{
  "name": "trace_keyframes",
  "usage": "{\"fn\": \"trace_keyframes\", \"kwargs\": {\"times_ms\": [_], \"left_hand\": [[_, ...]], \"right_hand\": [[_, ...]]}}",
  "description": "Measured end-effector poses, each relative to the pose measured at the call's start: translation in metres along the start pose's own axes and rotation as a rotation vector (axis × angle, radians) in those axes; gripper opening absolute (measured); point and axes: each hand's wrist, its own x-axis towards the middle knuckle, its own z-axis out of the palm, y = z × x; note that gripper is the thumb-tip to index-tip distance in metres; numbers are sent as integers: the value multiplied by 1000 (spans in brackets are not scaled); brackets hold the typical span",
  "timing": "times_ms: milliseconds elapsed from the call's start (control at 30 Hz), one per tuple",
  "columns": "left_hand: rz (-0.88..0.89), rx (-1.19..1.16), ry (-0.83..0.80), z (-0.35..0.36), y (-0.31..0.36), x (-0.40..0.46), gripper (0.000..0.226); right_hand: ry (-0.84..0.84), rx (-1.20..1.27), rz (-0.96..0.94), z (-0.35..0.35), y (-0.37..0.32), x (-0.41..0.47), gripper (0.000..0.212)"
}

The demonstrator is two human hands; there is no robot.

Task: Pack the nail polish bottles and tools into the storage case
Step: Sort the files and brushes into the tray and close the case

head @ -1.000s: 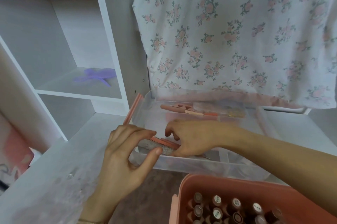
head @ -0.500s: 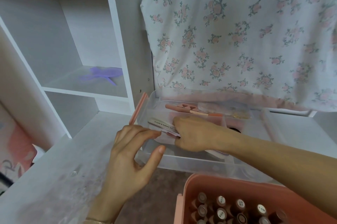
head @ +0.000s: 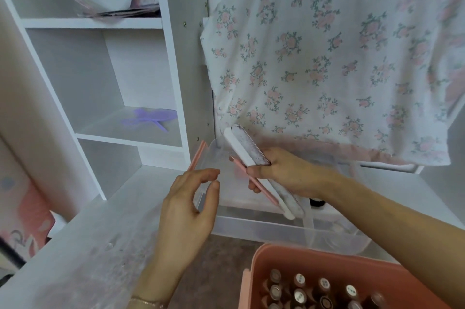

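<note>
Right hand [head: 284, 172] fingers grip nail files [head: 247, 148] above clear tray [head: 264, 229]; left hand [head: 188, 208] loosely curled, empty.

A bunch of long nail files [head: 245, 148], white and gray, sticks up slanted in the middle of the picture. A thin pink stick [head: 254, 184] lies beside them. Under them is a clear plastic tray [head: 261, 232]. At the bottom right, a pink case [head: 254, 281] holds brown nail polish bottles [head: 299, 288] standing up.
</note>
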Motion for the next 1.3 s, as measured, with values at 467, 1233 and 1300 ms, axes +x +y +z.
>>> {"fn": "trace_keyframes", "kwargs": {"times_ms": [467,1233,1300], "left_hand": [[-175,-299,-125,6,45,38,16],[-434,-1397,-179,23,60,58,33],[-427,-1389,-182,21,59,55,33]], "right_hand": [[229,374,-156,-31,-24,-35,19],[303,394,-101,-31,-1,-44,30],[325,370,-163,-30,-1,-49,27]]}}
